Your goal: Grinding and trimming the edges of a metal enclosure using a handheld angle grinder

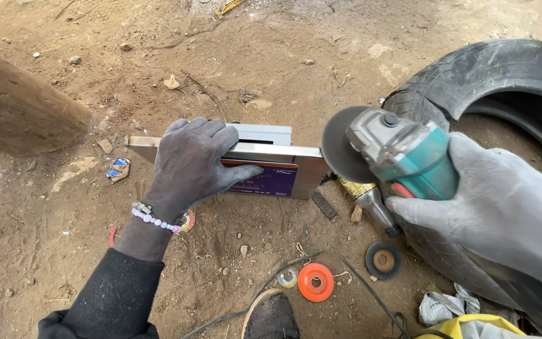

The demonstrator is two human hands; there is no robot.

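Note:
My left hand [192, 166], dusty and bare with a bead bracelet on the wrist, presses down on a flat metal section [296, 164] lying on the dirt, with a purple and orange label on its side. My right hand [503, 204], in a grey glove, grips a teal angle grinder [409, 154]. The grinder's dark disc [340, 145] hangs just beside the right end of the metal piece; I cannot tell if it touches.
Two worn tyres [490, 81] lie at the right. On the ground sit an orange disc [315, 282], a dark grinding disc [383, 260], a small bottle [371, 201], a cable [359, 282] and a shoe tip [271, 317]. A thick log [20, 107] lies at the left.

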